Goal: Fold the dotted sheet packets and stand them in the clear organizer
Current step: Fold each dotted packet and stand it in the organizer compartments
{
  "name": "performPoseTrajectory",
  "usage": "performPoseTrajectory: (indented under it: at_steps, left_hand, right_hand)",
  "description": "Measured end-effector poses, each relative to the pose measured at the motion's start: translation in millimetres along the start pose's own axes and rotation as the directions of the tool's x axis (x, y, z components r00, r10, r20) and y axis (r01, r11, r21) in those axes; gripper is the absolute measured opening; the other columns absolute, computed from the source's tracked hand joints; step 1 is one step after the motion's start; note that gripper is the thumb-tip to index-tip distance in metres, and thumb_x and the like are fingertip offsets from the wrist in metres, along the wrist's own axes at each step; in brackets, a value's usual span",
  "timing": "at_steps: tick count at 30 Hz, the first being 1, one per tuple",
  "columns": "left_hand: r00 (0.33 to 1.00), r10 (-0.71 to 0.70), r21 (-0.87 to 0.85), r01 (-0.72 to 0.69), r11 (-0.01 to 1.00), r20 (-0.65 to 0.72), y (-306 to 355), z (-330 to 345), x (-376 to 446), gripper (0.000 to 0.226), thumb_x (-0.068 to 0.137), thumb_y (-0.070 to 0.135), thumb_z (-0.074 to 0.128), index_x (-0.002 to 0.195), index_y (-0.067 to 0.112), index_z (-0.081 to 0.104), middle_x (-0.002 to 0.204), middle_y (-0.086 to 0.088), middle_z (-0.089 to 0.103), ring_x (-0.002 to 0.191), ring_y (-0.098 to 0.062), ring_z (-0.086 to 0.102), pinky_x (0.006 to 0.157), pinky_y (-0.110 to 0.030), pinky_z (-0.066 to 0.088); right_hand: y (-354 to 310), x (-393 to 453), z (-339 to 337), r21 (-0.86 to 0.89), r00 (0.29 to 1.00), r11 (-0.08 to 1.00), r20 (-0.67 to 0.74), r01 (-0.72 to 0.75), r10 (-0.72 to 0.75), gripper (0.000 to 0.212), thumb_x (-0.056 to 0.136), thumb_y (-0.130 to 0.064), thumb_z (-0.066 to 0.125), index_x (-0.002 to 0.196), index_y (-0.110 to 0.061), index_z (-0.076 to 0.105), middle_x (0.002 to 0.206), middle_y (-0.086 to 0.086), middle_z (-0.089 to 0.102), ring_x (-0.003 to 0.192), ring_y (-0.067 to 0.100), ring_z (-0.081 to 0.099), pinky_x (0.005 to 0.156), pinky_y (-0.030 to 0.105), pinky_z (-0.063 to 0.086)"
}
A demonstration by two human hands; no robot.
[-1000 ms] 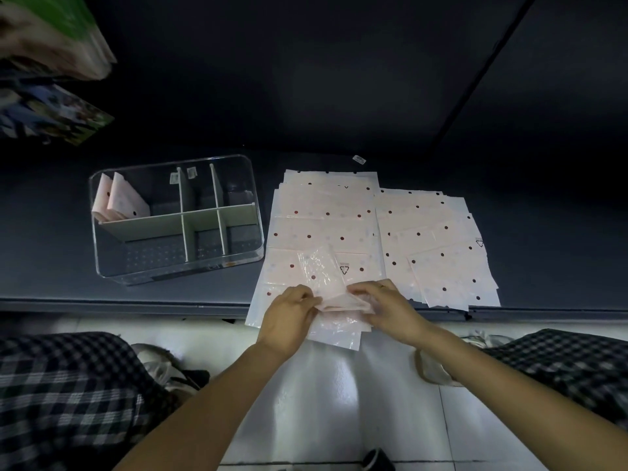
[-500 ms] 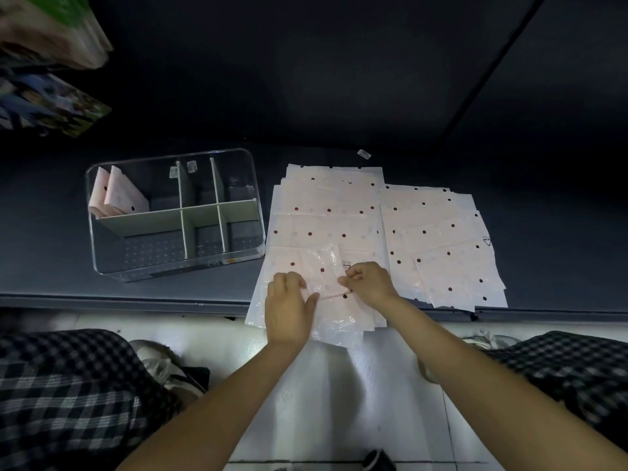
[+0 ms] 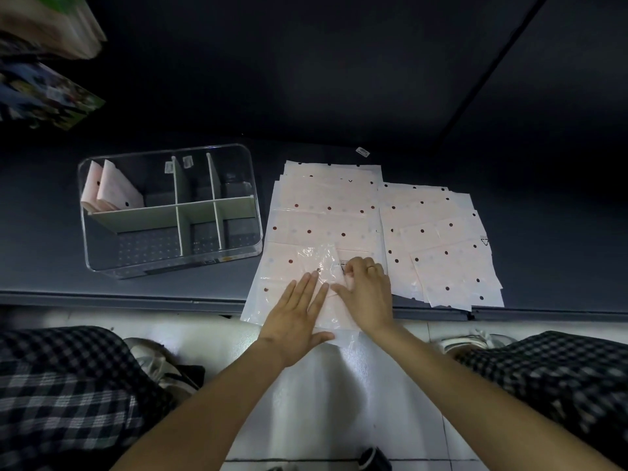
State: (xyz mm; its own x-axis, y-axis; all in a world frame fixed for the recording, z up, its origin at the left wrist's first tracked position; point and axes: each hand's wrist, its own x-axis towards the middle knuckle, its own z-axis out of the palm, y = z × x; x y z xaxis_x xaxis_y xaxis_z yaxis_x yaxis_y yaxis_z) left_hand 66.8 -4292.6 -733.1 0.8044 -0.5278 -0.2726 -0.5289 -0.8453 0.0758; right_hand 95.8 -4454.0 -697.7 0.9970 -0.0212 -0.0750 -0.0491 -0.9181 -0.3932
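Observation:
Two overlapping spreads of pale pink dotted sheet packets lie on the dark shelf, one at the centre [image 3: 326, 205] and one to the right [image 3: 441, 246]. A folded packet in crinkly clear wrap [image 3: 323, 263] rests on the near end of the centre spread. My left hand [image 3: 295, 314] lies flat on it with fingers spread. My right hand [image 3: 367, 290] presses its right part, fingers bent. The clear organizer [image 3: 170, 266] stands to the left, and two folded packets [image 3: 108, 188] lean in its back left compartment.
The dark shelf's front edge [image 3: 136, 299] runs across, with white floor tiles below it. My knees in checked trousers flank the view. Coloured packages [image 3: 44, 93] hang at the upper left. A small white tag [image 3: 362, 151] lies behind the sheets.
The folded packet was held up at the shelf edge between both hands. It now lies down on the centre spread, and both hands have gone flat onto it.

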Motion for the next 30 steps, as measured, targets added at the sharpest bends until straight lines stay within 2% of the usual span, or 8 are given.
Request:
performPoseTrajectory:
  at_steps: [2, 7, 10, 14, 21, 23, 26, 30]
  left_hand:
    - [1.000, 0.000, -0.004, 0.000, 1.000, 0.013, -1, -1, 0, 0.086, 0.090, 0.069, 0.014, 0.141, 0.015, -0.029, 0.148, -0.011, -0.036, 0.129, -0.023, -0.042, 0.111, -0.037, -0.024]
    - [0.999, 0.013, -0.047, -0.011, 0.999, 0.045, -5, -4, 0, 0.085, 0.090, 0.069, 0.016, 0.144, 0.017, -0.025, 0.148, -0.008, -0.036, 0.133, -0.019, -0.037, 0.114, -0.039, -0.018]
    - [0.998, 0.023, -0.070, -0.019, 0.997, 0.053, -7, -4, 1, 0.085, 0.090, 0.069, 0.016, 0.145, 0.018, -0.023, 0.147, -0.006, -0.037, 0.133, -0.017, -0.037, 0.115, -0.039, -0.017]
    - [0.999, 0.030, -0.128, -0.025, 0.991, 0.037, -10, -5, 1, 0.082, 0.091, 0.067, 0.019, 0.149, 0.019, -0.015, 0.150, -0.002, -0.031, 0.141, -0.016, -0.025, 0.115, -0.035, -0.017]
    - [0.997, -0.014, -0.325, -0.012, 0.946, -0.078, -16, -14, 7, 0.065, 0.096, 0.056, 0.031, 0.150, 0.022, 0.018, 0.160, 0.002, 0.002, 0.145, -0.011, 0.002, 0.115, -0.024, -0.009]
    - [0.990, -0.066, -0.433, 0.008, 0.902, -0.121, -17, -22, 9, 0.061, 0.094, 0.056, 0.038, 0.145, 0.023, 0.033, 0.157, 0.004, 0.020, 0.143, -0.012, 0.017, 0.116, -0.025, 0.002]
    - [0.963, -0.192, -0.628, 0.033, 0.778, -0.188, -26, -44, 16, 0.052, 0.088, 0.050, 0.057, 0.131, 0.022, 0.054, 0.138, 0.004, 0.051, 0.128, -0.013, 0.044, 0.111, -0.028, 0.025]
    - [0.883, -0.422, -0.882, 0.021, 0.471, -0.205, -48, -80, 25, 0.025, 0.084, 0.029, 0.070, 0.107, 0.021, 0.071, 0.106, 0.007, 0.071, 0.103, -0.011, 0.062, 0.093, -0.026, 0.045]
  right_hand:
    - [9, -12, 5, -0.028, 0.986, 0.987, -0.030, 0.161, -0.161, 0.013, 0.083, -0.021, 0.068, 0.092, -0.011, 0.067, 0.095, 0.006, 0.061, 0.091, 0.027, 0.054, 0.080, 0.040, 0.044]
    - [35, -17, -3, 0.109, 0.999, 0.993, -0.032, 0.036, -0.032, 0.009, 0.082, -0.017, 0.070, 0.088, -0.019, 0.077, 0.093, 0.002, 0.062, 0.093, 0.023, 0.053, 0.081, 0.030, 0.033]
    - [35, -13, -9, 0.041, 0.989, 0.991, -0.078, 0.131, -0.128, 0.008, 0.077, -0.011, 0.075, 0.082, -0.016, 0.077, 0.088, 0.004, 0.064, 0.086, 0.028, 0.057, 0.076, 0.031, 0.035]
    - [21, -6, -11, -0.094, 0.906, 0.907, -0.069, 0.410, -0.417, 0.017, 0.062, -0.015, 0.086, 0.076, -0.019, 0.076, 0.081, -0.002, 0.068, 0.076, 0.025, 0.064, 0.068, 0.030, 0.047]
    - [13, 6, -14, -0.360, 0.755, 0.693, 0.052, 0.624, -0.653, 0.018, 0.055, -0.016, 0.089, 0.061, -0.018, 0.072, 0.067, -0.005, 0.067, 0.065, 0.016, 0.064, 0.064, 0.023, 0.050]
    - [10, 11, -19, -0.401, 0.728, 0.657, 0.038, 0.639, -0.685, 0.019, 0.055, -0.011, 0.086, 0.059, -0.018, 0.069, 0.063, -0.005, 0.065, 0.063, 0.016, 0.063, 0.064, 0.023, 0.050]
    - [3, 22, -34, -0.311, 0.748, 0.733, -0.094, 0.605, -0.657, 0.014, 0.065, -0.012, 0.083, 0.069, -0.016, 0.070, 0.067, -0.005, 0.066, 0.068, 0.018, 0.064, 0.067, 0.027, 0.045]
    - [-19, 43, -66, -0.067, 0.855, 0.856, -0.050, 0.512, -0.515, 0.005, 0.086, -0.016, 0.066, 0.087, -0.013, 0.070, 0.078, -0.001, 0.069, 0.081, 0.020, 0.062, 0.073, 0.028, 0.041]
